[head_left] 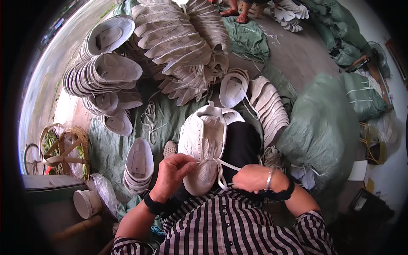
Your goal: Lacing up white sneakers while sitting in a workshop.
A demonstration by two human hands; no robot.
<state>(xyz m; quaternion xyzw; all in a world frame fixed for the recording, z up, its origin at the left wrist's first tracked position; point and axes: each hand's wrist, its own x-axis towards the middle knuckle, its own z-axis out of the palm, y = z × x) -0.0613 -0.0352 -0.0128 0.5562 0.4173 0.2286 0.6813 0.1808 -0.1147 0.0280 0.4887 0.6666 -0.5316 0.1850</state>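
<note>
A white shoe upper point(192, 138) lies across my lap, its toe toward me. A pale shoelace point(229, 165) runs through eyelets near the toe and loops off to the right. My left hand point(173, 173) is closed in a pinch on the lace at the left side of the toe. To the right of the shoe, my right hand point(255, 177) is curled shut around the lace; its fingertips are partly hidden. Another white upper point(233, 116) shows just behind the first, against my dark trouser leg.
Stacked uppers point(102, 74) stand at the left, beyond a smaller stack point(139, 163). A large heap point(176, 38) lies ahead, another row point(268, 106) to its right. A bulging green sack point(312, 127) stands at right, a wicker basket point(80, 146) and white tub point(86, 204) at left. Someone's feet point(236, 15) show far ahead.
</note>
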